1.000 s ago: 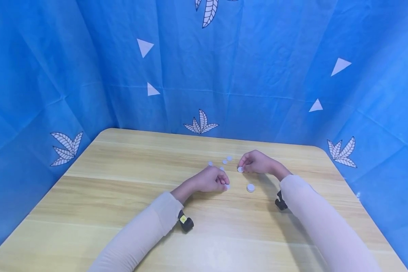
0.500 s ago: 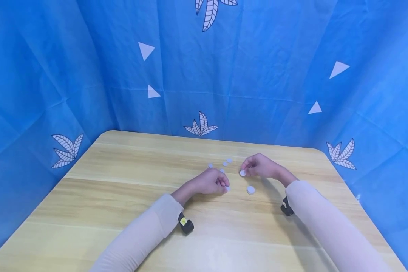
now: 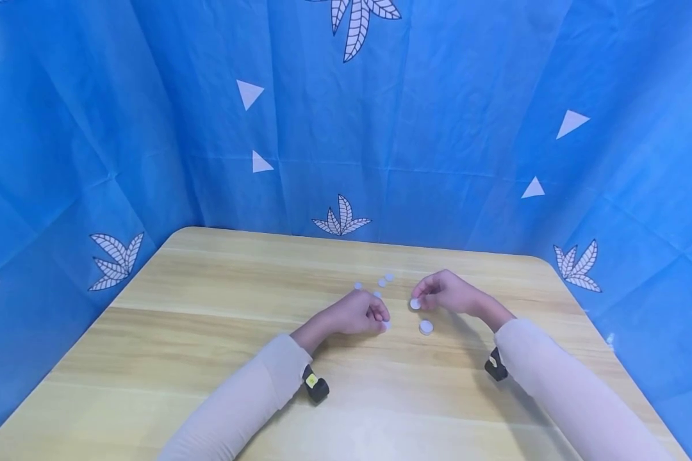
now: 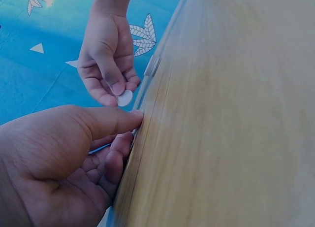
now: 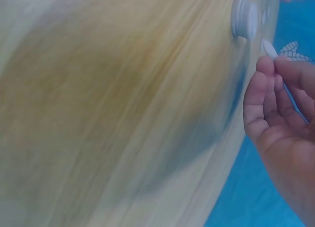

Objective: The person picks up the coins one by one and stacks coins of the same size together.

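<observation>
In the head view my right hand (image 3: 446,293) pinches a small white disc (image 3: 415,303) between thumb and fingertips, just above the table. The right wrist view shows this disc (image 5: 269,48) tilted, nearly edge-on. A short stack of white discs (image 3: 425,327) lies nearer to me, below that hand; its layers show in the right wrist view as a stack (image 5: 244,17). My left hand (image 3: 359,312), fingers curled, has its thumb and fingertips at another white disc (image 3: 386,325) low over the table. In the left wrist view that disc is hidden behind the left fingers.
Loose white discs lie beyond the left hand, among them one disc (image 3: 358,286) at the left and another disc (image 3: 389,277) farther back. The wooden table (image 3: 207,301) ends at a blue patterned curtain (image 3: 438,115). Black wrist cameras hang under both sleeves.
My right hand has moved slightly right and nearer to me with its disc, closer to the stack. The left hand has stayed in place. The head view has tilted up a little.
</observation>
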Tool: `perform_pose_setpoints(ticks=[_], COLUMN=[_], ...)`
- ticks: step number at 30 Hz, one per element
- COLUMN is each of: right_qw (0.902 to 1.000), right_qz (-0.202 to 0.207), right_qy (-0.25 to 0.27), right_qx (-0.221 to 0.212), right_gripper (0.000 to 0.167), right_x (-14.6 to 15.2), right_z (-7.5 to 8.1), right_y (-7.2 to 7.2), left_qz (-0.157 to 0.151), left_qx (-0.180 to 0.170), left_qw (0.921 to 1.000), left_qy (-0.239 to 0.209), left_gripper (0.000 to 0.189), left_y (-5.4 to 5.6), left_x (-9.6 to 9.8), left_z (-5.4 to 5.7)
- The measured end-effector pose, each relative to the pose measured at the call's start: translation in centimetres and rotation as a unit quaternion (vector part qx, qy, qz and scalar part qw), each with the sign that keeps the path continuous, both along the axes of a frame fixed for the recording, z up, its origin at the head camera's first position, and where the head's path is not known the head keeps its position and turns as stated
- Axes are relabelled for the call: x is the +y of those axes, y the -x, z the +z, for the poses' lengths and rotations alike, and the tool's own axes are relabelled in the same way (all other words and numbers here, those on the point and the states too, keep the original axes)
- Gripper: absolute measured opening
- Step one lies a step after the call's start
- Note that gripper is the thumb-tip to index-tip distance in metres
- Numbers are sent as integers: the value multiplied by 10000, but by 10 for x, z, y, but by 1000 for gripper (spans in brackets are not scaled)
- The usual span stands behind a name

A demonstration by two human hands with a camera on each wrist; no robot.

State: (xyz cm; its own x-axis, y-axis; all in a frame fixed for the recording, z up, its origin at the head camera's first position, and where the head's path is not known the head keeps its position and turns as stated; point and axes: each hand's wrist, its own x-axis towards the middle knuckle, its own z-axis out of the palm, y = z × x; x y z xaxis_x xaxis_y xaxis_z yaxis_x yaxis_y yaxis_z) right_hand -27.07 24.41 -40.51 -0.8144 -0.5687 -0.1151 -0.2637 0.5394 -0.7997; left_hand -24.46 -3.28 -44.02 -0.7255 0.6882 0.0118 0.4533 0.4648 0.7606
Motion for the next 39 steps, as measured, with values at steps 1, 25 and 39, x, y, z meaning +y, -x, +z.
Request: perform_pose_setpoints(ticks=[1, 25, 39], right_qw=[10000, 9993, 9976], right_qz=[6, 350, 622], right_qy=[1, 57, -101], right_qx=[-16, 138, 289], right_gripper=[16, 13, 11], right_x=[1, -16, -34], right_z=[-1, 2, 0], right_y=[-1, -26, -28], left_qz=[2, -13, 81], left_qx=[-12, 100, 12], left_qw=[10000, 9999, 10000], left_qy=[-7, 12, 37], left_gripper=[11, 12, 15], left_y=[0, 2, 0], left_x=[0, -1, -2], left_z=[-1, -4, 2])
